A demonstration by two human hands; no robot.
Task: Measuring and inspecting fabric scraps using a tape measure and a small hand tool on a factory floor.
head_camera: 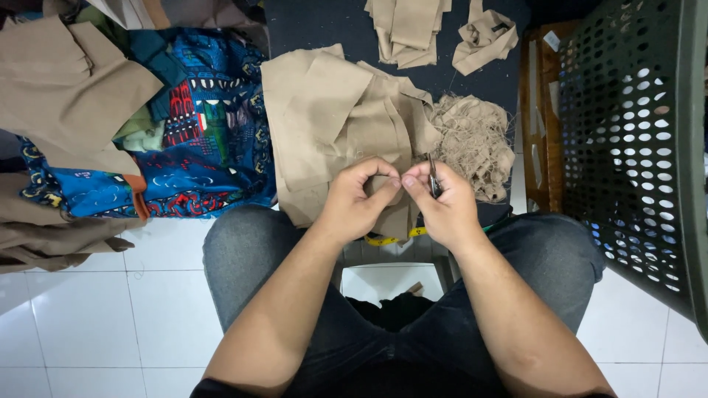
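Khaki garment (pixel 332 118) pinched by left hand (pixel 354 199), right hand (pixel 442 203)

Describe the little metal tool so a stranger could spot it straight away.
Start at the tan cloth pile spread before the seated person's knees. At its near edge the right hand pinches small metal snips, close to the left hand. It is the only dark, shiny thing among soft tan fabric and tangled threads.
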